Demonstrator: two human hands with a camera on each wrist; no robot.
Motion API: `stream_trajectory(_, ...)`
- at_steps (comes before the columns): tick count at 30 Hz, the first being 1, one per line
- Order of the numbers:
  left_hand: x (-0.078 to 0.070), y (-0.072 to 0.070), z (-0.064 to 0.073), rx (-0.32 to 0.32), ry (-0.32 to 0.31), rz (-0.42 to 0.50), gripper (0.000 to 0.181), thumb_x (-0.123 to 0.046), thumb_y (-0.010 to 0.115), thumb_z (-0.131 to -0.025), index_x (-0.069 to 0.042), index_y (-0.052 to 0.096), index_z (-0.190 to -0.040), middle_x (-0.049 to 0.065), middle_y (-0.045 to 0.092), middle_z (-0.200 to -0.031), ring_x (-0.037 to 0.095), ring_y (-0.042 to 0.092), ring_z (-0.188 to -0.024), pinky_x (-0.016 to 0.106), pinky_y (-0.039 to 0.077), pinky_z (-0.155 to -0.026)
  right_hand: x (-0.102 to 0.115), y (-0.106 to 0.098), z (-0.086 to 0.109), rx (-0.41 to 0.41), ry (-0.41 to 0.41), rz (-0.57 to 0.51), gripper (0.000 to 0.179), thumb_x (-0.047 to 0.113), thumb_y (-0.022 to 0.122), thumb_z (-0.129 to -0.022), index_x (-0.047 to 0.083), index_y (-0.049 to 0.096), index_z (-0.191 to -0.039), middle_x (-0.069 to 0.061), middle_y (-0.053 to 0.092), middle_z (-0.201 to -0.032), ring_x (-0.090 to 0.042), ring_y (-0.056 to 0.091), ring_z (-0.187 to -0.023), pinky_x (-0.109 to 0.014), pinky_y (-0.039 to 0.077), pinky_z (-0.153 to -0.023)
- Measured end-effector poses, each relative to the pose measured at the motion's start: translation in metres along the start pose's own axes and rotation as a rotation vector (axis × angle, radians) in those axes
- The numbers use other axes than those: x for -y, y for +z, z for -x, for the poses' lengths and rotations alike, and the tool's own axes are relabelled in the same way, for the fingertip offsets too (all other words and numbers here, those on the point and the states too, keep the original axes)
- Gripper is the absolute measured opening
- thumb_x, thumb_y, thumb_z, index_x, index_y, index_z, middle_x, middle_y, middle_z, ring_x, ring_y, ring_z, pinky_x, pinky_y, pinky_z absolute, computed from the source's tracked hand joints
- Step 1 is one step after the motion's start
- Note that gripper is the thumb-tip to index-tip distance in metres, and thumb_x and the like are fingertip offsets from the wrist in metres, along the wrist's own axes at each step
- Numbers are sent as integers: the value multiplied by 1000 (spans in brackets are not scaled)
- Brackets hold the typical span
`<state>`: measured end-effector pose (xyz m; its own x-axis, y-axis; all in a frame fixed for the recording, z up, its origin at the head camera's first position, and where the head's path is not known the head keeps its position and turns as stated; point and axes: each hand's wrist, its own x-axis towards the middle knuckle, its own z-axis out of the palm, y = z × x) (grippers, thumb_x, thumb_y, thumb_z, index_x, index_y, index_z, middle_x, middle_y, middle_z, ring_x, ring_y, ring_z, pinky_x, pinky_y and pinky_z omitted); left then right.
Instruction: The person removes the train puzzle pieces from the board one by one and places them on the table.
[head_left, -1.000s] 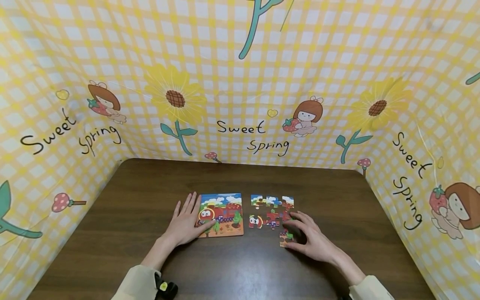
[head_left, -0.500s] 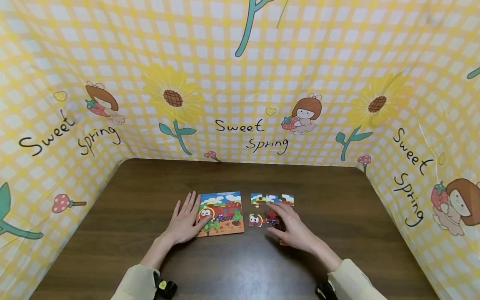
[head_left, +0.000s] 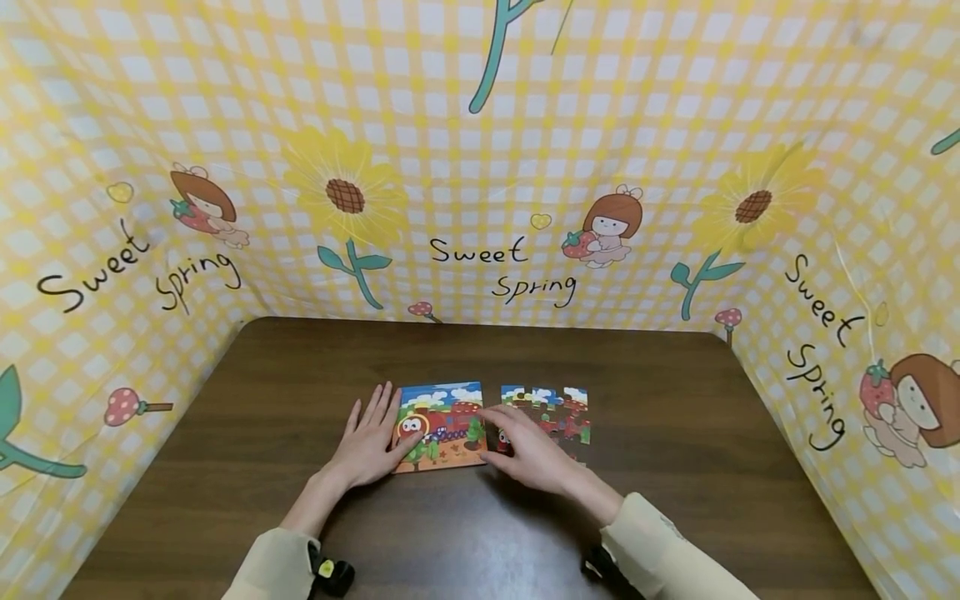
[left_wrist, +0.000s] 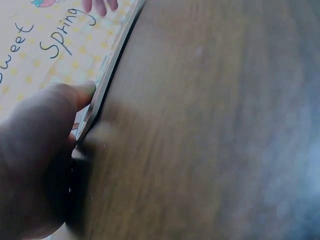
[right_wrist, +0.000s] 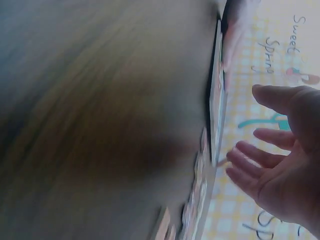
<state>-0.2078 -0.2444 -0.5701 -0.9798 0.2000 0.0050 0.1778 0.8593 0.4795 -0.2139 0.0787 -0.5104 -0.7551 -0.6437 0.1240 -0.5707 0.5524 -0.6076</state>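
A square picture board (head_left: pixel 444 415) with a red cartoon train lies flat on the table. My left hand (head_left: pixel 366 447) rests on its left edge, fingers straight and thumb across the picture; in the left wrist view the thumb (left_wrist: pixel 82 95) lies along the board's near edge. Right of the board lie several jigsaw pieces (head_left: pixel 576 429) in loose rows. My right hand (head_left: pixel 534 452) hovers over the left pieces, fingertips near the board's right edge, partly covering a piece with the train's eyes (head_left: pixel 503 438). The right wrist view shows these fingers loosely spread and holding nothing.
The dark wooden table (head_left: pixel 300 358) is walled in by a yellow checked cloth (head_left: pixel 480 183) with printed flowers and lettering. A black strap device (head_left: pixel 333 575) sits at the left wrist. Another black device (head_left: pixel 600 567) shows at the right sleeve.
My right hand has swept left from the rightmost pieces, across the middle ones, to the board's right edge. The lower right pieces have shifted upward. My left hand stays on the board.
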Motion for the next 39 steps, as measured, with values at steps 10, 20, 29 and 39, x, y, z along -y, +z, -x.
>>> stream_trajectory(10,3,2,-2,19,-7,-14,102,-67,54,-108,-2,15,-176,22,6,-186,43,3,-174,71,-3,-136,-21,30,-30,-2,-75,58,56,32,75,-107,7,61,-155,-16,68,-142,-32,66,-128,-53,58,-107)
stream_trajectory(20,2,1,-3,24,-6,-21,101,-67,53,-109,-2,16,-176,22,6,-186,43,3,-174,71,-3,-136,-23,38,-42,51,-68,-104,43,29,78,-104,9,73,-143,-4,80,-127,-16,68,-112,-33,59,-97)
stream_trajectory(29,-2,-3,0,22,0,-9,101,-66,54,-109,-1,15,-176,24,7,-185,44,3,-174,72,-3,-136,-30,56,-46,-27,-12,-117,36,27,77,-104,13,76,-137,0,81,-122,-9,64,-101,-29,58,-86)
stream_trajectory(39,2,2,-2,12,2,-23,100,-67,53,-109,-2,17,-176,23,8,-185,44,3,-174,72,-2,-136,15,34,-43,25,102,-404,36,5,79,-99,-8,74,-133,-24,80,-120,-20,74,-94,-21,58,-81)
